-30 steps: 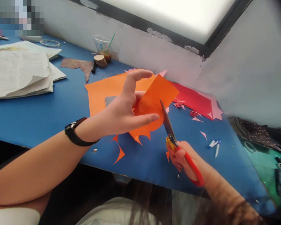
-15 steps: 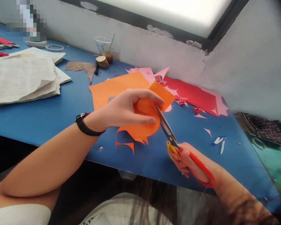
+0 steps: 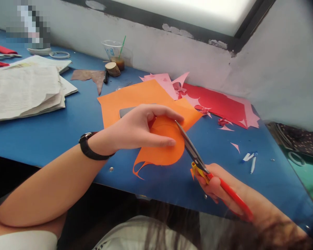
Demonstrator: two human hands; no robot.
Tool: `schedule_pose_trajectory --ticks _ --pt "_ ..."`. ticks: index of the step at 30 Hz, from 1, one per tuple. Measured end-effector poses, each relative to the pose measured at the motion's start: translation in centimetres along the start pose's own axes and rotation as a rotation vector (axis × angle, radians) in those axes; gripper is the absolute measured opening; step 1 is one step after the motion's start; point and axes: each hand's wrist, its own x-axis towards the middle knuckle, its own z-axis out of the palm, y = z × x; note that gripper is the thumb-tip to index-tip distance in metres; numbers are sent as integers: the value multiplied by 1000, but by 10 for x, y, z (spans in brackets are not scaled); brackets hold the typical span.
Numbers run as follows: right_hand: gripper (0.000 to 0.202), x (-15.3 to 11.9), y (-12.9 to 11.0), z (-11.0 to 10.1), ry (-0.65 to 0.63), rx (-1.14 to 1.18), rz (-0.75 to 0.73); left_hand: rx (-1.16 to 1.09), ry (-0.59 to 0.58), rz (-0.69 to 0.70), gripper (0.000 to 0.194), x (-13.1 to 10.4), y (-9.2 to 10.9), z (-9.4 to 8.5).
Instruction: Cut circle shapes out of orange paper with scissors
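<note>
My left hand (image 3: 143,126) pinches a piece of orange paper (image 3: 169,152) between thumb and fingers. Its right edge is cut to a round curve, and a thin curled strip hangs from its lower left. A faint curved line runs across it near my fingers. My right hand (image 3: 216,184) grips scissors (image 3: 195,152) with one red and one yellow handle. Their blades look nearly together and lie along the paper's right edge, tips close to my left fingertips. Beneath my left hand is a larger orange sheet (image 3: 130,93), with a dark flat object (image 3: 126,111) partly covered on it.
Red paper (image 3: 221,106) and pink scraps (image 3: 159,78) lie at the back right. White-and-blue pieces (image 3: 250,159) rest on the right. A stack of newspaper (image 3: 23,90), a plastic cup (image 3: 117,55), a wood piece (image 3: 112,68) and red-handled pliers (image 3: 2,52) stand or lie further left.
The paper's curved edge shows more fully, and its hanging scraps sit differently. Both hands and the scissors have shifted slightly down in view. A small orange scrap now shows beside the yellow handle.
</note>
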Motion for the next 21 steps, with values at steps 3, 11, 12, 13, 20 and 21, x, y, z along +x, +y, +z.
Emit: schedule_pose_trajectory --ticks 3,11,12,13,20,21 --pt "86 -5 -7 -1 -78 7 27 84 -23 61 38 -3 2 -2" --pt "72 -20 -6 -2 -131 48 82 31 -95 16 33 -8 17 0" --pt "71 -21 -5 -2 -143 69 98 19 -105 -4 32 -8 17 0" --pt "71 -21 -4 -2 -148 79 110 8 -115 -11 31 -8 17 1" --pt "88 -15 -11 1 -161 109 131 -126 -97 -88 33 -9 13 3" --pt "89 -15 -12 1 -160 105 137 -131 -102 -99 34 -9 12 4"
